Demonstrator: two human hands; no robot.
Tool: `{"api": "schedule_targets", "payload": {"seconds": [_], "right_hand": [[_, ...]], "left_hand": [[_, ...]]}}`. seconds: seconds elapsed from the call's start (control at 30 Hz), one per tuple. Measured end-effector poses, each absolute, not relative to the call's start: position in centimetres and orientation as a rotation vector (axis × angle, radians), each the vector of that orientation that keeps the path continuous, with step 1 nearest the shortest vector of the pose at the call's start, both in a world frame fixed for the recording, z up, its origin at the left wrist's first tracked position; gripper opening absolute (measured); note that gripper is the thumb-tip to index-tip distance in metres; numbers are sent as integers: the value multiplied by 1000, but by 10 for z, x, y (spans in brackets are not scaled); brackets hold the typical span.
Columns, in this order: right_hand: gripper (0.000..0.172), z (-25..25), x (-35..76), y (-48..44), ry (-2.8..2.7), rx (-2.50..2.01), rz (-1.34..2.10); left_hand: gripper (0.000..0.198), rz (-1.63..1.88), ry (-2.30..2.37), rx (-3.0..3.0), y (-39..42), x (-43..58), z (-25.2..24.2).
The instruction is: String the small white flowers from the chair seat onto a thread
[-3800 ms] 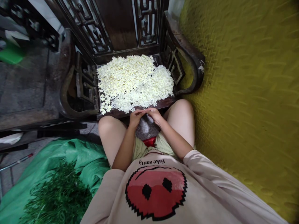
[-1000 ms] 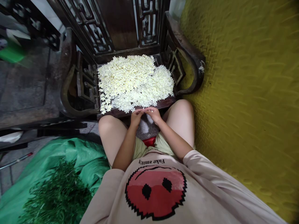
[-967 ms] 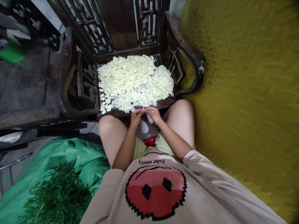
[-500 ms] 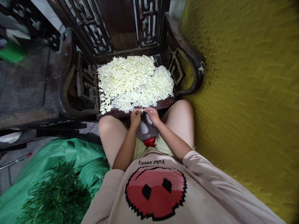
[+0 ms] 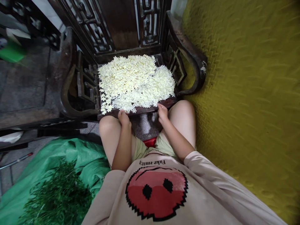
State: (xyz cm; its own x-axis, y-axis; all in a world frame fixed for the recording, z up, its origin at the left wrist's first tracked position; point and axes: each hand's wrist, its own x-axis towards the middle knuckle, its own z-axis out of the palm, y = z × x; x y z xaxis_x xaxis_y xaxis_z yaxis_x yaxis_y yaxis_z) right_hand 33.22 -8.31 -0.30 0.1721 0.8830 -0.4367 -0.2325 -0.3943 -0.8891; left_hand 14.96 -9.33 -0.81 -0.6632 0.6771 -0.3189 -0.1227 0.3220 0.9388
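Note:
Small white flowers [image 5: 138, 79] are heaped over the seat of a dark wooden chair [image 5: 167, 102], with a few scattered along its front left. My left hand [image 5: 123, 118] is closed at the front edge of the seat, its fingertips against the nearest flowers. Farther right, my right hand [image 5: 162, 113] is closed in a pinch at the lower edge of the heap. Whatever the fingers of either hand hold is hidden or too small to make out.
Carved arms curve forward on both sides of the chair, the right armrest [image 5: 200, 73] beside a yellow textured surface [image 5: 246, 93]. At lower left, green leafy stems [image 5: 58, 195] lie on a green sheet [image 5: 77, 150]. A dark wooden surface [image 5: 23, 84] stands at left.
My hands have moved apart from the middle, where a small white flower was between their fingertips. The left went left, the right went right and slightly up. That flower no longer shows between them.

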Motion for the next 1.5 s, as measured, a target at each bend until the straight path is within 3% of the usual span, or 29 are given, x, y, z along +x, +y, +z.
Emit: {"api": "schedule_targets", "payload": {"seconds": [0.37,0.6,0.73,0.9,1.13,1.5], "right_hand": [[42,-8,322,-86,-477,-1488,1602],[44,0,332,-53,-575,-1265,1629],[54,-8,332,-54,-656,-1479,1543],[35,-12,317,-84,-862,-1542,1555],[30,7,309,-110,-903,-1416,1528],[28,21,318,-120,-700,-1256,1826]], "left_hand": [[24,1103,1579,674,-110,193,0],[20,1229,1598,654,-110,191,2],[18,1279,1640,673,-114,189,2],[19,1272,1710,668,-114,190,3],[19,1170,1546,834,-120,194,20],[31,1085,1338,756,-128,188,25]]}}
